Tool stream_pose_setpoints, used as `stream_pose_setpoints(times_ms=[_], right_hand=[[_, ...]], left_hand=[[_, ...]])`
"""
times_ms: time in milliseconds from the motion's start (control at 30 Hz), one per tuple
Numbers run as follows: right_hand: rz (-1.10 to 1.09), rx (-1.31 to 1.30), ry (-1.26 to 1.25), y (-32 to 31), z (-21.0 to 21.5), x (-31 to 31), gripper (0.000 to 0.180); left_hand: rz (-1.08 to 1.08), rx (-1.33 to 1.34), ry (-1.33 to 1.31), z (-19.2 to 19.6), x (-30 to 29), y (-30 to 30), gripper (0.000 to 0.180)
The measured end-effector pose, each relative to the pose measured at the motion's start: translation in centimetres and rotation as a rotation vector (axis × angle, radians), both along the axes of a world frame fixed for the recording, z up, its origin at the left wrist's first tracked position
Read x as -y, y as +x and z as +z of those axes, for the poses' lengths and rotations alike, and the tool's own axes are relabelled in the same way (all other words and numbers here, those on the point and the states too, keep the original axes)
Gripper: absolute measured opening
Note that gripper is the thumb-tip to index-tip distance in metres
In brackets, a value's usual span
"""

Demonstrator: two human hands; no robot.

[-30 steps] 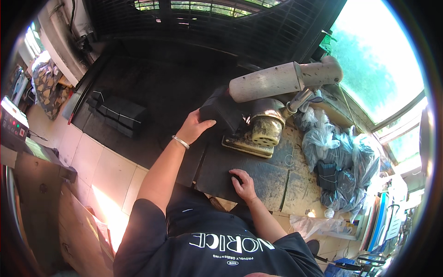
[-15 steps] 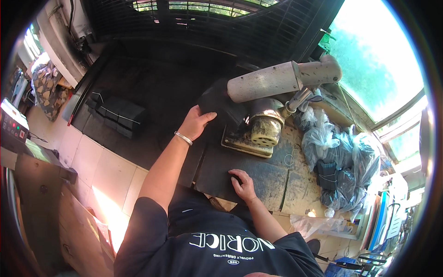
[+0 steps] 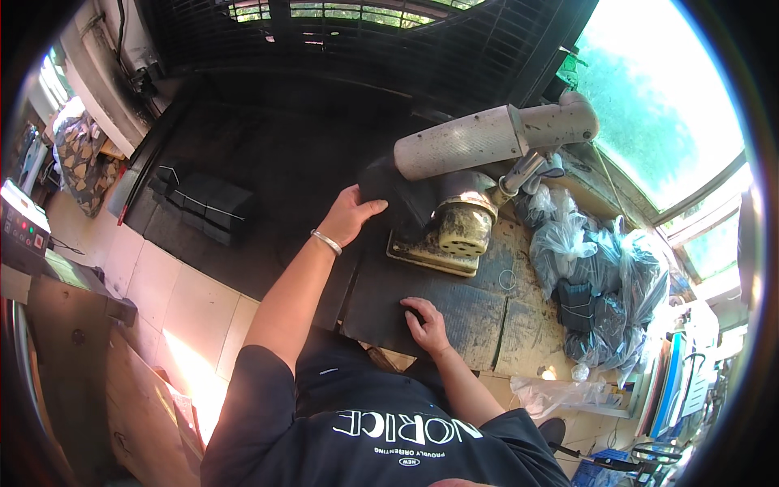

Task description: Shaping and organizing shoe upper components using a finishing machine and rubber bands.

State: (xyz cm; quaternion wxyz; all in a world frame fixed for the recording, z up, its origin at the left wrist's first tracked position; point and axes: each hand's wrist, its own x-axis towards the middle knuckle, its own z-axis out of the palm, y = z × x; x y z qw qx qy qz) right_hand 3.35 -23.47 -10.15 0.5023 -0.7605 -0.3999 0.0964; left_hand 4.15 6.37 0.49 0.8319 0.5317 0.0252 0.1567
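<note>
My left hand (image 3: pixel 353 217), with a metal bangle at the wrist, is closed on a dark black piece (image 3: pixel 380 183). Its outline merges with the black surroundings, so its exact kind is unclear. The piece is up against the left side of a small bench machine (image 3: pixel 467 223), which has a dirty cream round housing with holes and a rectangular base. My right hand (image 3: pixel 427 325) rests at the near edge of the blackened board (image 3: pixel 381 304), thumb apart from the fingers, holding nothing visible.
A grey jointed cylinder arm (image 3: pixel 462 144) hangs over the machine. Strapped black blocks (image 3: pixel 209 203) lie at left on the bench. Clear plastic bags with dark pieces (image 3: pixel 600 284) sit at right. A control box (image 3: pixel 23 223) with lights stands far left. Behind is a dark slatted grille (image 3: pixel 349 45).
My left hand has shifted slightly right, and the black piece has moved with it closer to the machine. My right hand stays put.
</note>
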Motion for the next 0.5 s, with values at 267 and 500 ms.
stream_pose_setpoints(times_ms=[267, 500], right_hand=[[-0.009, -0.002, -0.006, 0.1, -0.1, 0.1, 0.027], [-0.002, 0.005, 0.009, 0.2, -0.1, 0.0, 0.026]], left_hand=[[0.009, 0.002, -0.156, 2.3, -1.3, 1.9, 0.031], [-0.009, -0.118, 0.019, 2.3, -0.9, 2.2, 0.029]])
